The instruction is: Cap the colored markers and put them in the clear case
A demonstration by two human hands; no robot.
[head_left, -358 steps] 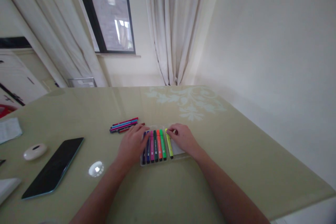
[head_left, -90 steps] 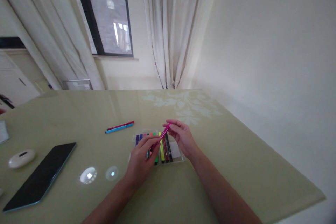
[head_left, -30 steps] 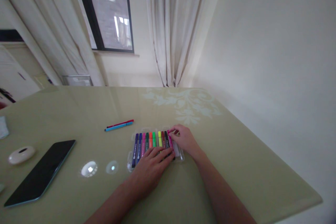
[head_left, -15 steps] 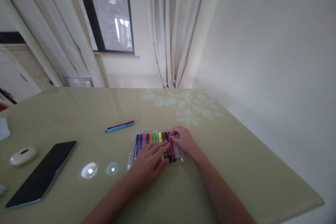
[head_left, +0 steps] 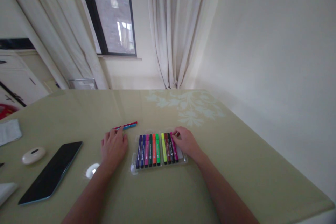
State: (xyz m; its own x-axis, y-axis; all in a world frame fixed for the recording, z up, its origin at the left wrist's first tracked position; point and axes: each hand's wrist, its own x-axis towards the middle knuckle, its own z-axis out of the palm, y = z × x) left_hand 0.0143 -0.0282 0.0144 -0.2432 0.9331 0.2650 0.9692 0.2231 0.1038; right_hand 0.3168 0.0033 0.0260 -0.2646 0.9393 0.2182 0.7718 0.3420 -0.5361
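A clear plastic marker case (head_left: 147, 169) lies on the table, with several coloured markers side by side in two groups. My right hand (head_left: 186, 142) is at its right end, thumb and forefinger pinched at the capped top of the magenta marker (head_left: 174, 148), the last in the row. Left of the case, my left hand (head_left: 114, 146) rests with fingers stretched forward, their tips at a blue marker (head_left: 133, 125) and a red marker (head_left: 134, 123) lying together on the tabletop. The hand partly covers the left ends of these two.
A dark-screened tablet or phone (head_left: 52, 171), a white oval object (head_left: 33, 155) and a folded white cloth or paper (head_left: 9, 132) lie on the left of the table (head_left: 168, 196). A wall (head_left: 275, 59) borders its right side; curtains (head_left: 174, 35) and a window stand behind.
My left hand has moved off the markers in the case, leftward to the loose blue and red markers. My right hand stays at the magenta marker. The view has shifted slightly left.
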